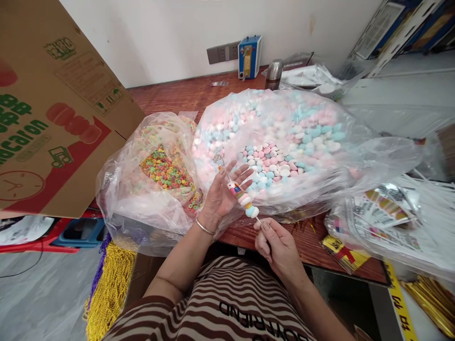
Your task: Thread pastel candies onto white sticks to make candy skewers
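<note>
A skewer of candy, with white, pink and blue pieces and small rings below a colorful figure, slants across the middle. My right hand pinches the lower end of its white stick. Behind the figure, my left hand is turned palm up with its fingers spread; its thumb lies near the top of the skewer. Beyond my hands lies a big clear bag of pastel candies, open at the front. Left of it sits a clear bag of small colored rings.
A cardboard box stands at the left. At the back are a blue device and a metal flask. Packets and white sticks lie right, near a yellow packet. Yellow fringe hangs lower left.
</note>
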A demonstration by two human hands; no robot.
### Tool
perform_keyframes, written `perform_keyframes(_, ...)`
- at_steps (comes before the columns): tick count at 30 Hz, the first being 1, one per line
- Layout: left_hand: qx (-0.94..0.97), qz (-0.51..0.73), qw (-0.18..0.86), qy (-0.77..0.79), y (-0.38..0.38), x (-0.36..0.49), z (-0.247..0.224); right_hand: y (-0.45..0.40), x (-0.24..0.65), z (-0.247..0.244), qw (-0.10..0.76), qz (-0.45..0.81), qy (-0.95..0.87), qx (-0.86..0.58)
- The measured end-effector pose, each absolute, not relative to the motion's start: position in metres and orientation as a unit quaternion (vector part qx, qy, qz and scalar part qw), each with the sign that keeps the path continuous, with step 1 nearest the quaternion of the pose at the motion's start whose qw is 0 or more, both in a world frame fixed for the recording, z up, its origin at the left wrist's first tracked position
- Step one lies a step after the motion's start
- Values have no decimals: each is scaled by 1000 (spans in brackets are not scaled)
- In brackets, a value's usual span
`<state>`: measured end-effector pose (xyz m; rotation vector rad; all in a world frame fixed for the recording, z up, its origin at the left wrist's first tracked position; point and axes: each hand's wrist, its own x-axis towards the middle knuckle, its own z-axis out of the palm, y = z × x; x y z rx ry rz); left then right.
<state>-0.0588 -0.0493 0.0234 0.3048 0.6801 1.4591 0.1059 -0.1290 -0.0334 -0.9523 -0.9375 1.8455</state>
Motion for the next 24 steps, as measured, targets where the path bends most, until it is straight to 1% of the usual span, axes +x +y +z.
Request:
perform_keyframes(3,103,676,661,310,-40,-56,27,-128,103,-30,422,733,-380,-375)
perform_keyframes(5,76,692,642,321,-38,-48,27,-128,102,-30,425,690,-429,-398)
perform_keyframes(7,54,699,628,338,-38,-37,24,-126,103,-33,435,572,-532,-448)
perform_keyframes(10,47,703,610,361,-45,-22,20,-119,106,-39,424,325,-685,-495)
perform_keyframes(11,53,702,609,366,-48,-18,19,-117,107,-39,415,272,-712,-496)
perform_keyframes(12,58,697,613,368,-50,-15,18,-115,107,-39,407,251,-727,-492)
perform_keyframes(13,61,687,624,368,-53,-14,18,-114,108,-38,403,261,-728,-489)
perform_keyframes(14,64,671,643,363,-54,-14,18,-113,108,-36,406,300,-714,-485)
perform_keyframes(16,69,636,687,344,-56,-19,18,-114,110,-32,415,433,-646,-472)
perform_keyframes(18,82,623,706,326,-53,-27,18,-115,111,-31,416,561,-559,-447)
perform_keyframes(20,95,642,691,317,-50,-36,18,-115,112,-32,423,631,-495,-423)
perform_keyframes(24,84,687,662,288,-44,-41,20,-113,109,-33,445,725,-374,-370)
